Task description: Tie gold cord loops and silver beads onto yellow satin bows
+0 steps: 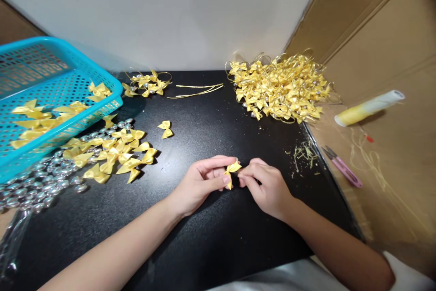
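Over the middle of the black table (204, 136), my left hand (207, 176) pinches a yellow ribbon bow (232, 170) between thumb and fingers. My right hand (264, 184) is closed at the bow's right side, thumb and fingertips pressed together near its centre. Whatever the right fingertips grip is too small or hidden to make out. A single loose bow (165, 129) lies on the table beyond my left hand. Farther left, several yellow bows (117, 152) sit in a heap beside a string of silver beads (37, 182).
A turquoise basket (117, 93) with bows stands at left. Behind are a small bow cluster (148, 83), gold cords (199, 90) and a large pile of corded bows (282, 86). On the right lie thread scraps (304, 152), pink-handled snips (345, 170) and a yellow-white roll (369, 107).
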`<state>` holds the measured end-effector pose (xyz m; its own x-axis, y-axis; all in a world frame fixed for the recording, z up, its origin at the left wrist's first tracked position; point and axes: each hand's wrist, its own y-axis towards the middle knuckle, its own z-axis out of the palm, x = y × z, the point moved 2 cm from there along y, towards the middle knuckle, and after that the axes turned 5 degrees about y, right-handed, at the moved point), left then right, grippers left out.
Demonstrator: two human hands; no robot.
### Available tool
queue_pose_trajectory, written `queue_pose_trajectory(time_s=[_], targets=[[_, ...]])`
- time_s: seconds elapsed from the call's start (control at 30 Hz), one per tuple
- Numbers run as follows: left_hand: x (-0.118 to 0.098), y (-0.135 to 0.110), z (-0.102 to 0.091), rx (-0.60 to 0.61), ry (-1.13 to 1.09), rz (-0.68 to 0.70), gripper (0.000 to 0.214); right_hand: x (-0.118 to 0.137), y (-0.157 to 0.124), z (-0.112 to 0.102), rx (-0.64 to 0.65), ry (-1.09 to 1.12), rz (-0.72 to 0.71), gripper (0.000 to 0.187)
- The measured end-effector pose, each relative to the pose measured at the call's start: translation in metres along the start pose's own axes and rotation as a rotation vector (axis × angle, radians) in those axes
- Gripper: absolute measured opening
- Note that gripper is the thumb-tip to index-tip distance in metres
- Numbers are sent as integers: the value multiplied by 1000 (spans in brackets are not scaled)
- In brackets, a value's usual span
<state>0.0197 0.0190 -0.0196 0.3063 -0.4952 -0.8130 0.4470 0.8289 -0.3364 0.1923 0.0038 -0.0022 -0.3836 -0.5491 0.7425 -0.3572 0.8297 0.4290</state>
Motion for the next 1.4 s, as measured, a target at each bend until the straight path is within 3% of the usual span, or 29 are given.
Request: queue_pose_trajectory(time_s=[1.4], targets=[[2,0,-5,16,8,-18,41,1,3,-5,-16,-61,-25,23]])
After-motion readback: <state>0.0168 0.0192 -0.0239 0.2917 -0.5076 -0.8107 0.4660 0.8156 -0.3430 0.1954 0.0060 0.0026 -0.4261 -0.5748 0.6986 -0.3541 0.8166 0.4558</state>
